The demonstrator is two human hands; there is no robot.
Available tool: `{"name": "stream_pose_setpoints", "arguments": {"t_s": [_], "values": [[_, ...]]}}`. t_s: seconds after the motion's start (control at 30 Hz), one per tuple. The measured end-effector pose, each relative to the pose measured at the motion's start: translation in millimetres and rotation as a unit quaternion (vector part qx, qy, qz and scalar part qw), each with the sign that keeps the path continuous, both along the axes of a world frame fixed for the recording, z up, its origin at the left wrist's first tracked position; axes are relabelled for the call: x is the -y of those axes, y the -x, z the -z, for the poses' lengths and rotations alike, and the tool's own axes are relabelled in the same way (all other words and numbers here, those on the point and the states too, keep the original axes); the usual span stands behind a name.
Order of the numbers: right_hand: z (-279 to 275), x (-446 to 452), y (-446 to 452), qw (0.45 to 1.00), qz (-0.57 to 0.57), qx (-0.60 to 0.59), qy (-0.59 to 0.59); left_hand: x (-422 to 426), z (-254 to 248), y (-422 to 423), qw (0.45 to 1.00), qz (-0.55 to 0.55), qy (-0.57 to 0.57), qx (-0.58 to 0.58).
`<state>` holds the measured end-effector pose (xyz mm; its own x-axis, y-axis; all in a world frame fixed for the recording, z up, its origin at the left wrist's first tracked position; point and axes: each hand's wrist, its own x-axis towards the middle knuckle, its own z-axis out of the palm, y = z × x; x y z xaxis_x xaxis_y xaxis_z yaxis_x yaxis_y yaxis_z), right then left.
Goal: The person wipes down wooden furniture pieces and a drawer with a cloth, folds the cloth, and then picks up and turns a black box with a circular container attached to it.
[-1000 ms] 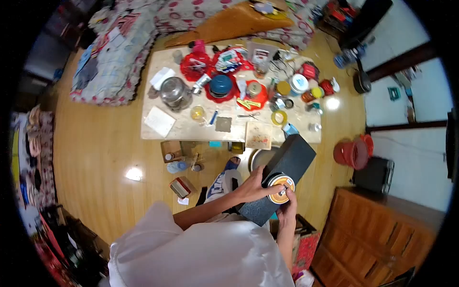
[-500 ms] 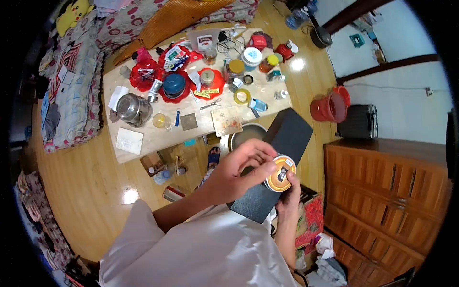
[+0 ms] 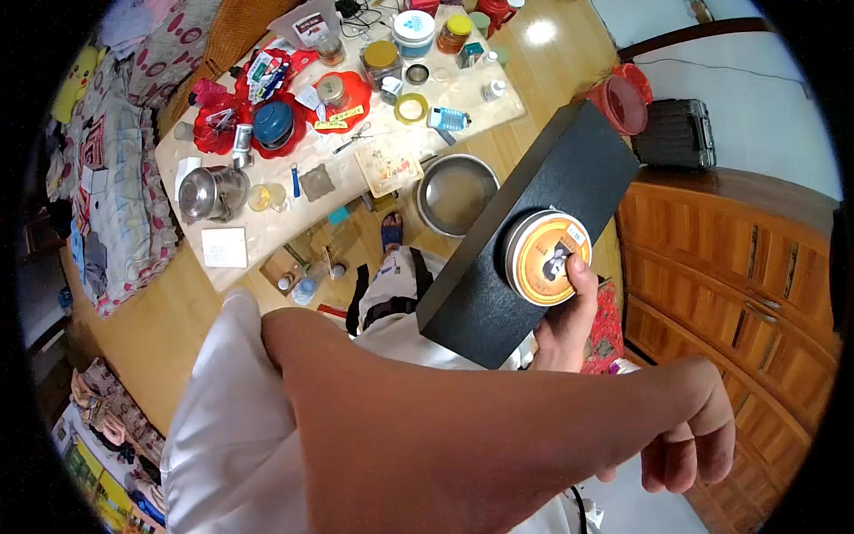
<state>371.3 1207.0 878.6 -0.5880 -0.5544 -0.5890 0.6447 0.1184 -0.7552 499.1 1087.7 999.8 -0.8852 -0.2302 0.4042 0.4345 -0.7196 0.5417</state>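
A black rectangular box (image 3: pixel 480 276) lies slanted in front of me. My right hand (image 3: pixel 569 316) is closed round a round tin (image 3: pixel 549 262) with an orange lid and a dark figure on its label. The tin rests against the box, my thumb on the lid's edge. A small pale tab shows at the tin's upper rim. My left arm crosses low over my body. My left hand (image 3: pixel 689 427) is at the right, apart from the tin, its fingers bent downward. What those fingers hold, if anything, is hidden.
A cluttered table (image 3: pixel 294 227) stands ahead with jars, red dishes, a roll of tape (image 3: pixel 411 108) and a glass jar (image 3: pixel 213 193). A metal basin (image 3: pixel 458 196) is beyond the box. Wooden cabinets (image 3: pixel 712 294) and a black case (image 3: pixel 673 133) stand to the right.
My left hand has left the tin's rim and swung across to the lower right. The tin and box have come closer to the camera. My view has shifted.
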Motion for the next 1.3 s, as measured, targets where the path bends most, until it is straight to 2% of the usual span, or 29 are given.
{"name": "stream_pose_setpoints", "arguments": {"t_s": [0.07,0.13,0.17,0.23,0.27,0.3,0.37,0.4,0.43,0.47,0.5,0.53,0.57,0.6,0.63,0.67,0.7,0.77,0.8,0.83,0.87,0.9,0.97,1.0,1.1,1.17,1.23,1.3], "values": [[5.3,-0.9,24.8,1.0,0.006,0.013,-0.002,8.0,0.8,23.2,0.998,-0.003,0.013,0.065],[12.3,-3.0,51.8,1.0,0.019,0.022,-0.012,17.6,8.2,54.0,0.979,-0.001,-0.007,0.202],[18.6,-0.8,69.5,0.999,0.023,0.024,-0.009,29.4,-10.0,66.2,0.913,0.062,-0.224,0.335],[34.2,8.1,113.7,0.999,0.025,0.027,0.005,43.4,60.4,116.1,0.946,-0.037,-0.07,0.314],[47.6,11.3,142.2,0.999,-0.007,0.043,0.028,40.5,104.6,144.3,0.914,-0.187,0.071,0.352],[57.1,14.7,172.1,0.998,-0.025,0.06,0.027,37.7,144.2,174.7,0.841,-0.332,0.201,0.377],[70.3,26.7,231.2,0.996,-0.04,0.077,-0.006,34.8,189.9,230.2,0.741,-0.372,0.312,0.464],[83.3,32.9,264.1,0.997,-0.038,0.069,0.001,36.7,206.2,261.6,0.733,-0.385,0.314,0.464],[94.6,33.6,303.7,0.995,-0.045,0.087,-0.028,33.7,216.9,298.3,0.725,-0.348,0.33,0.494],[109.5,32.1,338.9,0.996,-0.08,0.047,-0.015,32.2,227.1,334.0,0.712,-0.313,0.35,0.522],[122.9,37.1,367.8,0.995,-0.099,0.013,0.004,28.8,236.3,366.1,0.746,-0.261,0.259,0.555],[112.0,50.0,404.6,0.991,-0.132,-0.003,0.028,41.9,238.9,404.2,0.765,-0.212,0.201,0.575],[116.5,41.4,436.4,0.992,-0.122,0.03,-0.028,34.7,236.6,432.4,0.778,-0.156,0.117,0.597],[129.5,34.1,468.4,0.991,-0.128,-0.006,-0.05,31.6,236.4,458.9,0.783,-0.153,0.104,0.594],[141.9,26.7,498.9,0.988,-0.137,-0.046,-0.062,29.4,242.7,486.5,0.788,-0.158,0.096,0.587],[121.0,27.8,521.7,0.988,-0.139,-0.006,-0.074,24.2,246.0,512.7,0.81,-0.184,0.109,0.547],[111.6,27.8,542.3,0.987,-0.141,-0.05,-0.06,16.2,245.4,533.4,0.801,-0.145,0.076,0.575],[114.1,13.7,590.1,0.979,-0.128,-0.025,-0.155,0.6,248.6,577.1,0.778,-0.138,0.101,0.605],[85.5,27.5,604.7,0.988,-0.105,0.024,-0.107,-1.0,251.9,599.7,0.769,-0.153,0.132,0.606],[81.1,43.6,620.3,0.989,-0.11,0.026,-0.099,8.1,250.9,618.7,0.76,-0.166,0.163,0.606],[77.3,44.6,632.7,0.99,-0.108,0.011,-0.087,7.9,252.0,631.8,0.702,-0.151,0.226,0.658],[74.4,42.4,644.0,0.992,-0.106,-0.004,-0.075,6.9,251.0,643.9,0.7,-0.158,0.222,0.661],[84.1,43.1,663.2,0.991,-0.134,-0.011,-0.029,13.7,251.8,658.0,0.771,-0.163,0.153,0.597],[85.6,45.8,669.7,0.99,-0.143,-0.008,-0.017,27.9,224.5,661.8,0.791,-0.153,0.123,0.58],[92.0,59.9,695.6,0.987,-0.163,0.013,0.004,41.0,220.5,683.3,0.798,-0.179,0.105,0.566],[93.8,71.0,712.7,0.985,-0.171,0.024,0.009,52.3,217.0,696.2,0.782,-0.189,0.115,0.583],[94.0,95.7,740.4,0.987,-0.148,0.033,-0.058,78.6,210.8,722.4,0.793,-0.177,0.077,0.577],[95.1,111.4,757.4,0.988,-0.141,0.033,-0.053,90.1,218.3,741.9,0.784,-0.198,0.083,0.582]]}}
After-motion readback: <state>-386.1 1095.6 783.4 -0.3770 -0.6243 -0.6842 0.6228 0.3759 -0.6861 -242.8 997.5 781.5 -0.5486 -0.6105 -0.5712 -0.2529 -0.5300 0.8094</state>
